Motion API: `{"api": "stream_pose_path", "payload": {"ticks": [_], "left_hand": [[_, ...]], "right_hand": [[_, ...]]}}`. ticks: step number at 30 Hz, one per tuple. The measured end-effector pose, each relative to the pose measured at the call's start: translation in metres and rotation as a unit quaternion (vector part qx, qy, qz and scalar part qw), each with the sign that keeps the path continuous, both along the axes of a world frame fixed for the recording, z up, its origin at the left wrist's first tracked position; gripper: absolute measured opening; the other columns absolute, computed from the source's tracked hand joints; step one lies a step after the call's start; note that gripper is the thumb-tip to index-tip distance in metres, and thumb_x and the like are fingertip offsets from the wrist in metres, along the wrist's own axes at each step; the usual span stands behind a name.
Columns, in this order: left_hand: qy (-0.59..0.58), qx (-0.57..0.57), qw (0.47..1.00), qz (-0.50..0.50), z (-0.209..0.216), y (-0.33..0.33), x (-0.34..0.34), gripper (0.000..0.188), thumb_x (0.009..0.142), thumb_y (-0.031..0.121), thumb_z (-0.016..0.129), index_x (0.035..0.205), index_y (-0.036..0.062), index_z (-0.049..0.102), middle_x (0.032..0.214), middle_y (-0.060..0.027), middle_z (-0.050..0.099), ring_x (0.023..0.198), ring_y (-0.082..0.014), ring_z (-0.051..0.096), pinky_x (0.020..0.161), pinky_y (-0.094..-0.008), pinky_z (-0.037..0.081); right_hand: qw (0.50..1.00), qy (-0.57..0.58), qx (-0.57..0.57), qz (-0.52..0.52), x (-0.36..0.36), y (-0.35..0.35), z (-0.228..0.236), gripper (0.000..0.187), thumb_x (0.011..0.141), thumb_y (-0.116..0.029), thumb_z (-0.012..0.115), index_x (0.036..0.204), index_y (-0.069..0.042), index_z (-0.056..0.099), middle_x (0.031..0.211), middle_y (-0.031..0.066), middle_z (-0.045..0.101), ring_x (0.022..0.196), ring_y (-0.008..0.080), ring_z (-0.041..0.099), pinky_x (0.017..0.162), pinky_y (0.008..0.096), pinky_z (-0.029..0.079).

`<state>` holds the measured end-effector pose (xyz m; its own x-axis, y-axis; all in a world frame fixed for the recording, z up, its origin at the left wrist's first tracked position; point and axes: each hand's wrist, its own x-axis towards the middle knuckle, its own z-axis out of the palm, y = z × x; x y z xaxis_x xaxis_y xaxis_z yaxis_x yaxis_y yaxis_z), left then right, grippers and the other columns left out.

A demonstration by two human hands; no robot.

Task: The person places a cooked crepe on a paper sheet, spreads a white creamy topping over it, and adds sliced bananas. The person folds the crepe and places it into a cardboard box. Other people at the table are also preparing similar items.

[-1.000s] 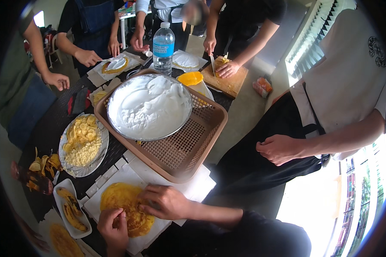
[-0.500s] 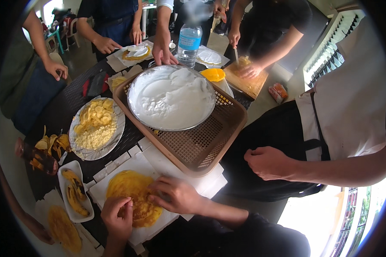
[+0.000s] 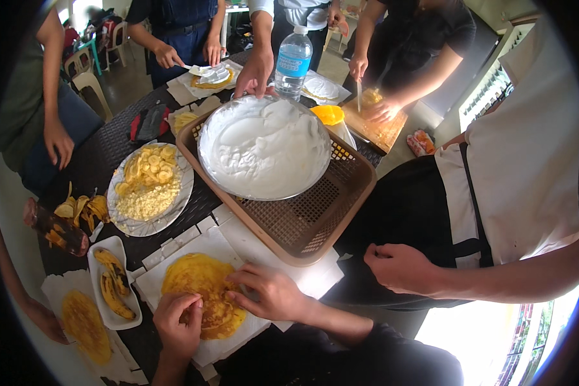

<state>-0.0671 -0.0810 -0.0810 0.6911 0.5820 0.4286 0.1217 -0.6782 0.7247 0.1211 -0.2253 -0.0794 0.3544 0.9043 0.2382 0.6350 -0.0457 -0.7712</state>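
A round yellow crepe [image 3: 196, 286] lies on a white paper sheet [image 3: 235, 241] at the near edge of the dark table. My left hand [image 3: 177, 321] rests on the crepe's near side, fingers curled and pinching its edge. My right hand [image 3: 270, 293] lies flat on the crepe's right side with fingers spread. Just beyond the sheet stands a brown mesh tray [image 3: 315, 219] holding a large metal bowl of white cream [image 3: 264, 145].
A foil plate of banana slices and crumbs [image 3: 149, 186] and a white dish of cooked bananas [image 3: 112, 283] sit to the left, with another crepe [image 3: 83, 325]. A water bottle [image 3: 293, 61] stands behind the bowl. A neighbouring person's fist [image 3: 402, 267] hovers at the right; several others work at the far end.
The view has shifted so the table sits lower and closer. My right hand slid from the crepe's top toward its right side; my left hand stays at the near edge.
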Motion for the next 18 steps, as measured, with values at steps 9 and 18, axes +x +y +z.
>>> {"api": "stream_pose_path", "payload": {"ticks": [9,18], "left_hand": [[0.005,-0.022,1.0,0.012,-0.0051,-0.0007,-0.0024,0.02,0.08,-0.006,0.081,0.098,0.0008,0.073,0.091,-0.0134,0.073,0.077,-0.0284,0.069,0.068,-0.0361,0.055],[-0.005,-0.01,1.0,0.013,-0.0051,0.0001,-0.001,0.019,0.08,-0.006,0.081,0.097,0.001,0.073,0.092,-0.0136,0.075,0.081,-0.03,0.072,0.073,-0.0369,0.057]], "right_hand": [[1.0,-0.006,0.004,0.004,0.0012,-0.0001,-0.002,0.03,0.095,-0.025,0.073,0.115,-0.003,0.072,0.098,0.0146,0.067,0.087,0.0336,0.07,0.074,0.0429,0.058],[1.0,-0.007,0.027,-0.008,-0.0008,0.0009,-0.0009,0.027,0.094,-0.024,0.074,0.111,-0.003,0.073,0.097,0.0139,0.068,0.082,0.0332,0.071,0.073,0.0424,0.058]]}}
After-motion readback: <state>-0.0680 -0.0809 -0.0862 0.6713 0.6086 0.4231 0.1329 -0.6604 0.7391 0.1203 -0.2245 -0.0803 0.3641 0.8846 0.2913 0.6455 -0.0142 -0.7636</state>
